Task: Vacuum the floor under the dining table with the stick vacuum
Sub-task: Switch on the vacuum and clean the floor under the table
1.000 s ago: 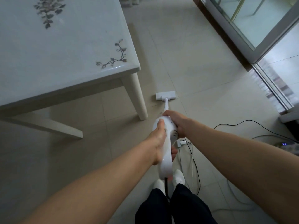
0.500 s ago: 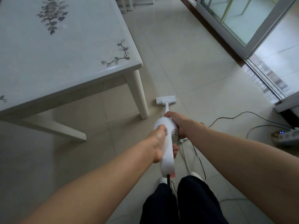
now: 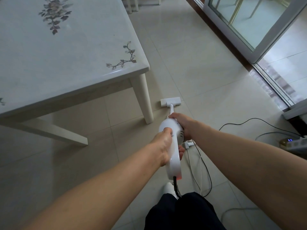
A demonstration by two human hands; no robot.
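Two-handed grip on the stick vacuum [image 3: 166, 126]. The left hand [image 3: 162, 147] curls round the rear handle, thumb laid along the top beside a small metal button and fingertips [image 3: 181, 150] showing on the far side of the grip. The right hand [image 3: 181, 123] clasps the front of the white motor body, fingers wrapped over it where the narrow tube [image 3: 171, 111] begins. The tube slopes forward and down to the floor head [image 3: 170, 101], which lies flat on the tiled floor [image 3: 199, 72] just to the right of the table leg [image 3: 143, 97], near it but not touching, and outside the edge of the tabletop. The dining table [image 3: 66, 55], pale with floral motifs, fills the upper left. A black power cord [image 3: 176, 188] leaves the base of the handle. Thin cables [image 3: 206, 171] and a white plug [image 3: 187, 144] lie on the tiles below the right forearm. A power strip [image 3: 294, 144] with a blue light sits at the right edge, near the sliding glass door [image 3: 249, 22]. Dark trousers [image 3: 182, 211] and one white foot [image 3: 169, 187] appear at the bottom.
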